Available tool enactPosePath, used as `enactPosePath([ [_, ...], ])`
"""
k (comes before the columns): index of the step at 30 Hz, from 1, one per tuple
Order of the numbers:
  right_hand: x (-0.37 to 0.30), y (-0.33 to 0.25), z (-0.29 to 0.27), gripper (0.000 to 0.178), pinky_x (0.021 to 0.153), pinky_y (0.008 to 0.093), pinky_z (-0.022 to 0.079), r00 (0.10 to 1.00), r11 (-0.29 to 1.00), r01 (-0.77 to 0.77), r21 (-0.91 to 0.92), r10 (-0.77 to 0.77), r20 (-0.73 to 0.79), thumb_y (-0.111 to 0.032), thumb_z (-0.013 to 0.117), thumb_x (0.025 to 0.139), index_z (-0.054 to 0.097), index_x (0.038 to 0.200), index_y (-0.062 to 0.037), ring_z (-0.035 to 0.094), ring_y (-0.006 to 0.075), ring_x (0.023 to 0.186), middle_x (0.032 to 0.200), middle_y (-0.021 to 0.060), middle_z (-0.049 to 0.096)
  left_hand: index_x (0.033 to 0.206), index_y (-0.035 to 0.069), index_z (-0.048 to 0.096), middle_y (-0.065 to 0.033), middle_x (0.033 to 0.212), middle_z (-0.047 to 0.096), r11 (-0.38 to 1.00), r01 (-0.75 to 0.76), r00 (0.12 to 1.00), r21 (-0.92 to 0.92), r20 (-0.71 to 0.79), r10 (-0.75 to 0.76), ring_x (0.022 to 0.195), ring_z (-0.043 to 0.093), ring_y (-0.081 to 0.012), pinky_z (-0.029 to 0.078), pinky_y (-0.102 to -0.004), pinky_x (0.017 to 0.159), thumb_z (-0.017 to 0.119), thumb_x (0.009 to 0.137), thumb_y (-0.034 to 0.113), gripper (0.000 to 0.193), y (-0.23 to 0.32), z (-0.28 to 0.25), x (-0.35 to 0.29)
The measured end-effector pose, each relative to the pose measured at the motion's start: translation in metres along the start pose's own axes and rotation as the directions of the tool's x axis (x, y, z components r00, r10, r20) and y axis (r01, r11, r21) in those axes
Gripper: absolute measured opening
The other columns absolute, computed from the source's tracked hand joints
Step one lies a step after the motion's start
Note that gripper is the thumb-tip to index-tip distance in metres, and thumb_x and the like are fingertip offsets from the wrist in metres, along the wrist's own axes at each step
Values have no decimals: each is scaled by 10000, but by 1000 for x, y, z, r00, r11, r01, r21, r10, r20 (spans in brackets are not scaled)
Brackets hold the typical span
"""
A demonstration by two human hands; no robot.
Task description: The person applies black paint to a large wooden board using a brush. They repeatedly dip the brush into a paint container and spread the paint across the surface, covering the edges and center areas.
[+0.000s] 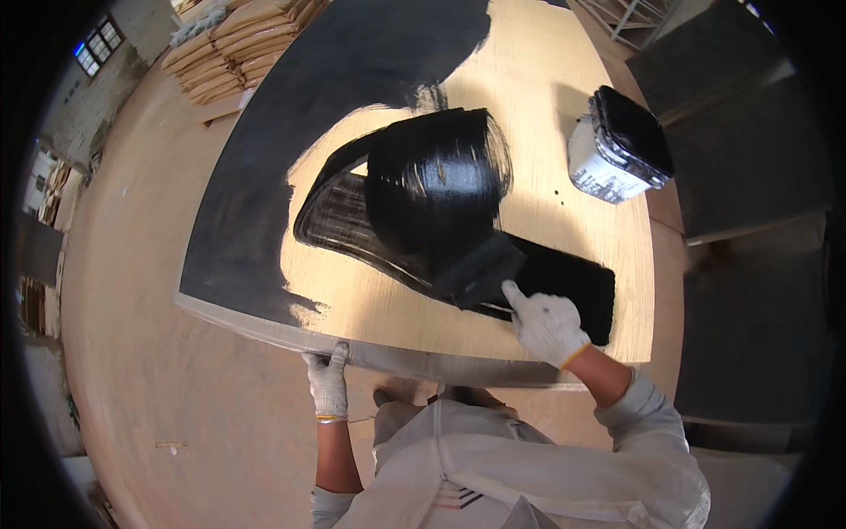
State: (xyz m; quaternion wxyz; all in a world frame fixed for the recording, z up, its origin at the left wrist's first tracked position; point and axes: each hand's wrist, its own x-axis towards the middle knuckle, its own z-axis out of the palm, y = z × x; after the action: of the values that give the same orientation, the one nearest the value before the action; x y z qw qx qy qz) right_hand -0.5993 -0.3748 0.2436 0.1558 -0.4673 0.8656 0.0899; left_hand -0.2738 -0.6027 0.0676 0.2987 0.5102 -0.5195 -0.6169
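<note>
In my gloved right hand [548, 324] is a wide, flat spreader [483, 268] coated in black, pressed onto the pale wood-grain panel [388, 322]. My index finger stretches along its near side. A wet, glossy sweep of black paint [432, 181] curves across the panel beside the spreader, and a thick dark band runs under my right hand. Matt black paint [256, 185] covers the panel's left and far areas. At the near edge of the panel, my gloved left hand [329, 381] grips the rim, thumb on top and fingers partly hidden below.
A white paint bucket [608, 157] smeared with black stands at the panel's right side. Brown wrapped bundles [247, 48] are piled at the far left. Dark panels [749, 326] lie along the right. My legs and shoes are close to the near edge.
</note>
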Motion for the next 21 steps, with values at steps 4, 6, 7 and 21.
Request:
enactPosePath([
  [4, -9, 33, 0, 592, 857, 512, 596, 979, 975, -204, 89, 204, 6, -287, 615, 987, 546, 1567, -192, 756, 394, 957, 1074, 204, 775, 1497, -125, 374, -219, 1345, 675, 991, 17, 1000, 130, -9, -16, 1220, 655, -278, 512, -394, 1068, 848, 948, 297, 839, 6, -7, 2],
  [6, 11, 45, -2, 559, 930, 518, 587, 953, 957, -252, 144, 271, -136, -284, 615, 979, 586, 1525, -170, 751, 424, 1011, 1049, 200, 782, 1436, -122, 421, -219, 1303, 687, 980, -8, 1000, 197, 6, 7, 1182, 660, -279, 519, -397, 1042, 847, 948, 316, 781, 7, -6, 3],
  [7, 24, 41, -10, 554, 949, 522, 581, 945, 951, -280, 133, 297, -138, -260, 593, 974, 592, 1520, -168, 748, 421, 1042, 1096, 212, 778, 1378, -103, 477, -204, 1261, 700, 974, -11, 1000, 226, 18, 7, 1139, 663, -267, 525, -394, 1014, 841, 954, 313, 697, 10, -2, 3],
  [21, 1, -202, 14, 561, 950, 534, 575, 986, 954, -149, 262, 164, -35, -192, 475, 986, 547, 1542, -175, 747, 421, 1085, 1192, 216, 768, 1623, -128, 336, -222, 1479, 614, 984, 177, 919, 24, 353, -174, 1281, 613, -235, 487, -320, 1057, 769, 987, 297, 879, -15, -117, 10],
])
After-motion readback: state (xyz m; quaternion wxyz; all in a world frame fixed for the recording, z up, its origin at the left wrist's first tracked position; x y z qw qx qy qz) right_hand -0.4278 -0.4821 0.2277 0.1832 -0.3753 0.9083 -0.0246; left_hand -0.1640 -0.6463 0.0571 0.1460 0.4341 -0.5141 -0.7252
